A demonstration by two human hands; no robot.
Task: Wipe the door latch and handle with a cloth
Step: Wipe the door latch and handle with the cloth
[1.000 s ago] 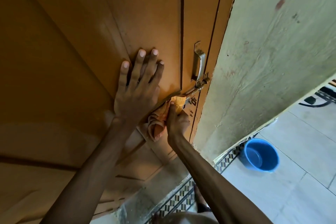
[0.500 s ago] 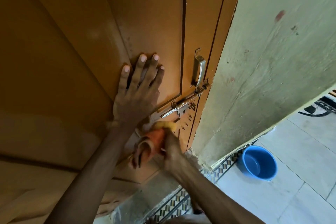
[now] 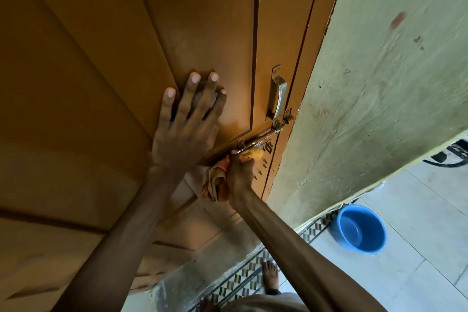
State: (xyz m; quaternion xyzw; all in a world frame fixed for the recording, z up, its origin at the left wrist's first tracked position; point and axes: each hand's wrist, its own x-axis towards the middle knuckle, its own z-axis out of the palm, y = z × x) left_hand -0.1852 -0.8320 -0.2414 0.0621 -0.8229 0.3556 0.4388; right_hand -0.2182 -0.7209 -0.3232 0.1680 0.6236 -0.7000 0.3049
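Right grip (image 3: 239,175) clutches cloth (image 3: 215,182) at latch (image 3: 263,135) | left grip (image 3: 184,124) flat on door (image 3: 101,58) | bucket (image 3: 361,229) nearby

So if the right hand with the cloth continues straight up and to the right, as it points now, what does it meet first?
Most likely the latch bolt: the right hand presses the cloth just under it. Beyond lies the handle. Depth is unclear.
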